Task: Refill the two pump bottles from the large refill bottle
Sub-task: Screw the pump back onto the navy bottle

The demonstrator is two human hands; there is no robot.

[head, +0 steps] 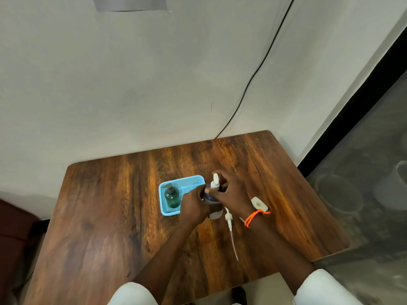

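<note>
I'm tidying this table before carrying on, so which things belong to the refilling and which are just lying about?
Belongs to the job:
green pump bottle in the blue basket
bottle held by left hand and right hand
white pump head
loose pump with tube

Lying about:
black cable
white tag

1. No words, brand names or numbers can be read anywhere in the view.
2. The green pump bottle (172, 195) in the blue basket (176, 213) shows no legible label.
3. The bottle (214, 213) between the hands shows none either.
</note>
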